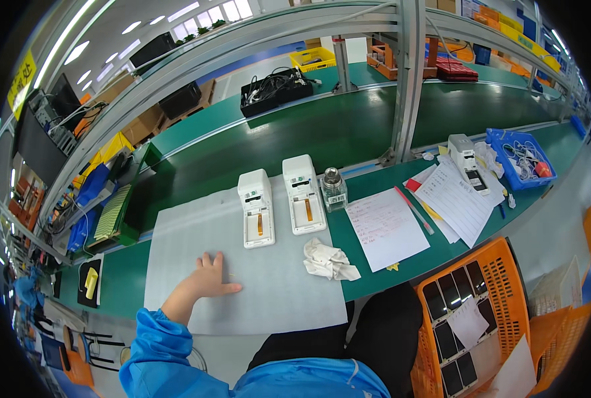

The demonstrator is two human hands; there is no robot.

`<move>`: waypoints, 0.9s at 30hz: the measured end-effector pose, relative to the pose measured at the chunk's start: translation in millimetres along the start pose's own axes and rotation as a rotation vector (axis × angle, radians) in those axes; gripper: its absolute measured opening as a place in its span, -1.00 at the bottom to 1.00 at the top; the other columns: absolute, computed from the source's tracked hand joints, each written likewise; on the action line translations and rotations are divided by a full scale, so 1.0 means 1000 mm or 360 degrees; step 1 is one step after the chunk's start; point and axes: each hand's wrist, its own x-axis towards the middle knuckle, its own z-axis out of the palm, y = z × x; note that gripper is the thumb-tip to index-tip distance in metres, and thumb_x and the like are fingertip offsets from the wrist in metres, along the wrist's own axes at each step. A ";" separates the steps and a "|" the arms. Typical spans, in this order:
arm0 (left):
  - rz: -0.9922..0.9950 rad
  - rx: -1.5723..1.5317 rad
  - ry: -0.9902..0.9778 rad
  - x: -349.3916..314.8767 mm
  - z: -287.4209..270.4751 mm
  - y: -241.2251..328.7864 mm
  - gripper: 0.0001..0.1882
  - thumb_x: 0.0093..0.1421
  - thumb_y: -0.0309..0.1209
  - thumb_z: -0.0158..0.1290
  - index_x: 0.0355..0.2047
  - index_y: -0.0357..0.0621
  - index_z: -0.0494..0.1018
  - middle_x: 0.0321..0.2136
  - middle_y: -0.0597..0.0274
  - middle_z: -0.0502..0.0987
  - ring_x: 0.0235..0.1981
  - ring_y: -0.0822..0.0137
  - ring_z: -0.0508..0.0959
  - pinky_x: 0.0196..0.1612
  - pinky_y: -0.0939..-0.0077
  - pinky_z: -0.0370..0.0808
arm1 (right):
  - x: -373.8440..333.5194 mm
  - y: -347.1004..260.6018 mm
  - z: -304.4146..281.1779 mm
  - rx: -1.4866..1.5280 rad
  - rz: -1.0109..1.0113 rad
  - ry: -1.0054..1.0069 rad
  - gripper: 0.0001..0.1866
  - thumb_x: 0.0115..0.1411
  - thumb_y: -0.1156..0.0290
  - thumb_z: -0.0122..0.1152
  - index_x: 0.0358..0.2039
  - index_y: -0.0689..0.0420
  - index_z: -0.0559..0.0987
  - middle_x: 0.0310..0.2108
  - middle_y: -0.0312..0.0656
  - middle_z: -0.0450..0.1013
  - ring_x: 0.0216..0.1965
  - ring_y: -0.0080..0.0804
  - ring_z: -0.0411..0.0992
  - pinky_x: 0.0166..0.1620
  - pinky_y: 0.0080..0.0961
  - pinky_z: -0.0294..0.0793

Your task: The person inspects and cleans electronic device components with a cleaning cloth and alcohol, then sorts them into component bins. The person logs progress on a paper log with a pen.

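Note:
My left hand (209, 275) lies palm down on a pale foam sheet (189, 225), its fingers spread and nothing in them. Beyond it stand two white device housings, the left one (256, 209) and the right one (303, 196), each with an orange ribbon cable in its open recess. A small glass bottle with a metal cap (334, 189) is beside the right housing. Nearer to me rests a crumpled white cloth (328, 260). My right hand is out of view.
Handwritten sheets (388, 229), a red pen (413, 210), another device (466, 164) and a blue tray of cables (522, 159) occupy the right. An orange crate (501, 292) holding several dark screens stands below. A metal post (408, 86) rises behind the bench.

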 end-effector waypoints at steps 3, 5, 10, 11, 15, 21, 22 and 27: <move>-0.0017 -0.0100 -0.0024 0.016 -0.034 -0.001 0.00 0.03 0.25 0.05 0.17 -0.41 0.13 0.11 -0.45 0.18 0.16 -0.32 0.22 0.15 0.03 0.26 | 0.003 0.008 0.022 0.0012 0.0033 0.0033 -0.45 0.18 0.15 0.04 0.04 0.32 0.39 -0.26 -0.03 0.49 -0.30 -0.15 0.51 -0.26 -0.29 0.52; -0.0040 -0.0251 -0.0046 0.024 -0.058 0.006 -0.09 0.06 0.23 0.03 0.09 -0.41 0.25 0.06 -0.36 0.31 0.11 -0.23 0.32 0.11 0.05 0.32 | 0.002 0.014 0.038 0.0024 0.0054 0.0078 -0.49 0.18 0.18 0.03 0.03 0.30 0.40 -0.25 -0.03 0.48 -0.29 -0.13 0.50 -0.22 -0.29 0.50; 0.0265 -0.0309 0.0691 0.012 -0.086 0.077 -0.37 0.17 0.06 0.02 -0.08 -0.35 0.41 -0.09 -0.19 0.45 -0.03 -0.10 0.44 0.03 0.13 0.40 | -0.026 0.003 0.031 0.0048 0.0050 0.0591 -0.58 0.20 0.26 0.03 0.01 0.24 0.43 -0.22 -0.04 0.46 -0.27 -0.09 0.46 -0.13 -0.29 0.46; 0.0611 -0.0382 0.0717 0.002 -0.083 0.095 -0.39 0.16 0.04 0.04 -0.09 -0.33 0.41 -0.12 -0.16 0.46 -0.04 -0.08 0.45 0.02 0.15 0.40 | -0.029 -0.012 0.012 0.0171 -0.0016 0.0733 -0.60 0.21 0.28 0.03 0.01 0.23 0.43 -0.22 -0.05 0.45 -0.27 -0.08 0.46 -0.11 -0.29 0.45; 0.1756 -0.0244 0.0684 -0.015 -0.056 0.180 -0.34 0.13 0.05 0.07 -0.01 -0.31 0.38 0.00 -0.18 0.39 0.11 -0.10 0.34 0.12 0.14 0.32 | -0.024 -0.127 -0.136 0.1615 -0.0436 0.0584 -0.92 0.14 0.51 0.12 -0.39 0.27 0.51 -0.44 -0.05 0.45 -0.38 -0.18 0.43 -0.26 -0.37 0.40; 0.1744 -0.0021 0.0933 0.026 -0.026 0.312 -0.13 0.14 0.19 -0.06 0.10 -0.47 0.24 0.14 -0.30 0.24 0.23 -0.16 0.19 0.24 0.09 0.14 | -0.045 -0.388 -0.355 0.1673 -0.2021 0.0585 -0.79 0.10 0.37 0.22 -0.26 0.15 0.54 -0.35 -0.09 0.47 -0.28 -0.09 0.43 -0.21 -0.28 0.43; 0.1789 -0.0146 0.1027 0.032 -0.026 0.323 -0.13 0.14 0.19 -0.06 0.10 -0.47 0.24 0.14 -0.30 0.24 0.23 -0.16 0.19 0.24 0.09 0.14 | -0.046 -0.433 -0.370 0.1680 -0.2153 0.0763 -0.73 0.09 0.37 0.22 -0.19 0.17 0.50 -0.27 -0.06 0.45 -0.20 -0.06 0.41 -0.13 -0.25 0.42; 0.1621 0.0057 0.0865 0.043 -0.026 0.323 -0.06 0.04 0.21 0.02 0.10 -0.49 0.24 0.14 -0.25 0.25 0.21 -0.11 0.23 0.18 0.16 0.23 | -0.032 -0.529 -0.374 0.0750 -0.2068 0.0686 -0.74 0.02 0.43 0.17 -0.24 0.16 0.45 -0.37 -0.05 0.40 -0.29 -0.04 0.44 -0.22 -0.21 0.46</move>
